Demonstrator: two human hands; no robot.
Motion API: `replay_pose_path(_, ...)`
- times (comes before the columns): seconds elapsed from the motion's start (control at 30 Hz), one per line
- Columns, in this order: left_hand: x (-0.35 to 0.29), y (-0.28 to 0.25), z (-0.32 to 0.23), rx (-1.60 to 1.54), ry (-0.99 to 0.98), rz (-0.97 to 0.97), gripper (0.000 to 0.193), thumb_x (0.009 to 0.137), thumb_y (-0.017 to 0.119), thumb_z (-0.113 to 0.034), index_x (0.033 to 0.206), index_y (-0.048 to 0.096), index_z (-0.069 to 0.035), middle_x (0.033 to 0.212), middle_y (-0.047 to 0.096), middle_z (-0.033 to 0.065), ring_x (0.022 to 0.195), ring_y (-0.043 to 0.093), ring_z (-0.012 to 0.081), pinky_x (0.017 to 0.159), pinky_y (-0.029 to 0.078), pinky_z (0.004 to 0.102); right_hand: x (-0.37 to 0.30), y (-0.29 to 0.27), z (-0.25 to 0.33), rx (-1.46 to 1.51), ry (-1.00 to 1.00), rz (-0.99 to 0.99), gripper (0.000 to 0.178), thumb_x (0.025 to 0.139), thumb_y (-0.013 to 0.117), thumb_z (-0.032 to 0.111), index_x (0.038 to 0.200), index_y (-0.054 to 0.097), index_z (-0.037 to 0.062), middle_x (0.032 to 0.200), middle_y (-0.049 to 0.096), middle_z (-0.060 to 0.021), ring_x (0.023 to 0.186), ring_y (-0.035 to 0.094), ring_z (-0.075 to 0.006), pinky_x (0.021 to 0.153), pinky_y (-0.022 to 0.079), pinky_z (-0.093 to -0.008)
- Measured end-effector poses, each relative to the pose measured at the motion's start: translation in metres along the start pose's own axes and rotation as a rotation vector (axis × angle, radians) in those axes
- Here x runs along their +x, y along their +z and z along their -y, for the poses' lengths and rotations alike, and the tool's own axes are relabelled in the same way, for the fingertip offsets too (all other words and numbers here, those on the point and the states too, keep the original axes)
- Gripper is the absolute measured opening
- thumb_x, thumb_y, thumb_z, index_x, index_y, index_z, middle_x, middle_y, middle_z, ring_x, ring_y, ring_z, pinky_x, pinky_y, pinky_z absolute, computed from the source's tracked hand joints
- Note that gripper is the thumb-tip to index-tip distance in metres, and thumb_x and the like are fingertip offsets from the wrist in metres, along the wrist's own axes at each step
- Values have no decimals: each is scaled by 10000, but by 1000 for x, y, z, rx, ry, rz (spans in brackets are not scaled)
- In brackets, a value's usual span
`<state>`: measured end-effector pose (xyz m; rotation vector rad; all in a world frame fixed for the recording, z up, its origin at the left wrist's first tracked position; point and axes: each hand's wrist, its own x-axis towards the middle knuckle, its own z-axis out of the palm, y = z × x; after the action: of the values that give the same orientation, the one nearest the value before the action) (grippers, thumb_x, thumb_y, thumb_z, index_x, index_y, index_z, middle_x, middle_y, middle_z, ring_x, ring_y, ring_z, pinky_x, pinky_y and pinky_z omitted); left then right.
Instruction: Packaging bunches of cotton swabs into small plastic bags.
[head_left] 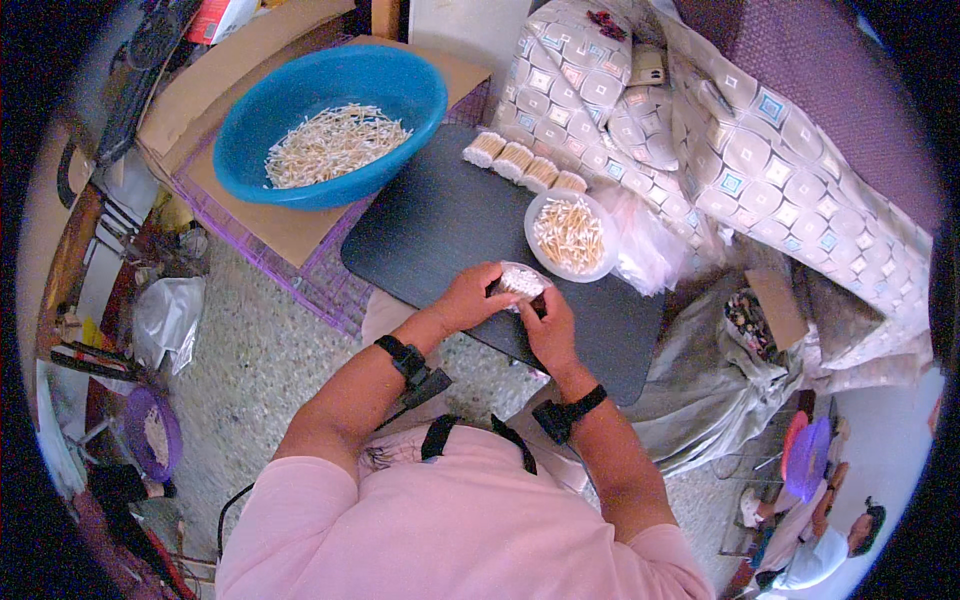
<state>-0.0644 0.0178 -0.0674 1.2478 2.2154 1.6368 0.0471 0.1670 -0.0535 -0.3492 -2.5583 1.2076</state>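
Above the near edge of the dark board point(430, 215), a bundle of cotton swabs point(522, 282) with white tips facing up is held between both hands. My left hand point(472, 300) is closed around its left side, thumb across the front. My right hand point(549, 325) grips the right side with bent fingers. The wrapping around the bundle is too small to make out. Just beyond my right hand stands a white bowl point(531, 222) of loose cotton swabs point(570, 236). Several packed swab bundles point(514, 160) lie in a row along the board's far edge.
A large blue basin point(300, 92) of loose swabs sits on cardboard at the far left. Clear plastic bags point(648, 245) lie right of the bowl, against a patterned, fabric-covered seat point(790, 150). Another person point(812, 560) sits at the lower right near a purple basin point(808, 460).
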Motion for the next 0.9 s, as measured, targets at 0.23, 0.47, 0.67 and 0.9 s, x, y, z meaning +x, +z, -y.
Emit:
replay_pose_path(0.23,-3,0,10,-31,-142,52,392,801,698,-287,1067,593,-17,1025,628,202,931,611,363,818,486,422,-2,-2,21,91,-32,-21,451,835,675,154,1239,514,34,1097,621,-177,959,626,-324,842,495,-386)
replay_pose_path(0.47,0,-4,-6,102,-38,44,394,781,713,-285,1032,580,-12,1003,619,204,916,599,377,803,482,428,-2,0,6,73,-27,-45,432,847,665,169,1229,518,32,1114,616,-182,1002,616,-328,871,487,-385)
replay_pose_path(0.67,-1,0,2,96,-17,30,373,784,706,-259,1026,578,-6,998,613,205,931,588,385,822,471,436,-1,4,-1,-4,-54,-69,440,847,668,194,1228,520,31,1131,611,-191,1020,607,-347,878,482,-400)
replay_pose_path(0.9,-2,2,4,73,-51,18,404,785,704,-250,1068,567,4,1024,602,212,968,583,388,851,468,432,-2,-1,9,42,-63,-73,433,844,669,206,1208,531,17,1122,611,-196,1025,595,-367,879,478,-416)
